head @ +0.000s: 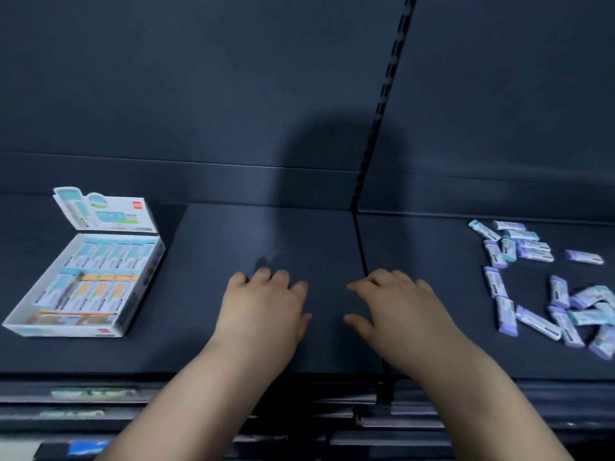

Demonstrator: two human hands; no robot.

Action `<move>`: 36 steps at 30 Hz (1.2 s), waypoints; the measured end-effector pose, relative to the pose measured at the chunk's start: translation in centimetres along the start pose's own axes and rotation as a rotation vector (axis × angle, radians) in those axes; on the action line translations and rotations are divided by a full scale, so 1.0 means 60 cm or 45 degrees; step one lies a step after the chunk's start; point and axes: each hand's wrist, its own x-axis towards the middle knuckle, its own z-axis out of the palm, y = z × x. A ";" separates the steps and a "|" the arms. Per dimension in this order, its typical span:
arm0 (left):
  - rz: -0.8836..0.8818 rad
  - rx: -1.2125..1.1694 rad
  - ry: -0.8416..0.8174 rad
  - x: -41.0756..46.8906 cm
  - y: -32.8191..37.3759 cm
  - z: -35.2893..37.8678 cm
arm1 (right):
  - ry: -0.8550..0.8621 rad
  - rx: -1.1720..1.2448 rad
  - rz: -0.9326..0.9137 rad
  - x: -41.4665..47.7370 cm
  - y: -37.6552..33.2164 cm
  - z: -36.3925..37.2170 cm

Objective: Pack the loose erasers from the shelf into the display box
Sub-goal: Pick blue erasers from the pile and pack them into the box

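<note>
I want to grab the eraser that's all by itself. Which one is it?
On the dark shelf, look right of the black slotted post. Among the small purple and teal wrapped erasers there, one purple eraser lies sideways alone, touching none of the others.

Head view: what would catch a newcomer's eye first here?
Two bare hands fill the centre, the left hand and right hand side by side over the dark shelf, holding nothing. At far left an open display box already holds rows of blue and orange erasers. At far right the loose erasers lie scattered in purple and teal wrappers.
</note>
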 end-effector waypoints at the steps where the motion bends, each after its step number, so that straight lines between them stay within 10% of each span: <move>1: 0.014 0.001 -0.006 0.005 0.003 0.000 | 0.007 -0.003 0.014 -0.001 0.005 -0.001; 18: 0.344 -0.119 -0.023 0.107 0.121 0.002 | 0.034 0.104 0.326 -0.043 0.134 0.013; 36: 0.037 -0.213 -0.042 0.229 0.485 -0.028 | 0.047 0.151 0.085 -0.055 0.542 -0.013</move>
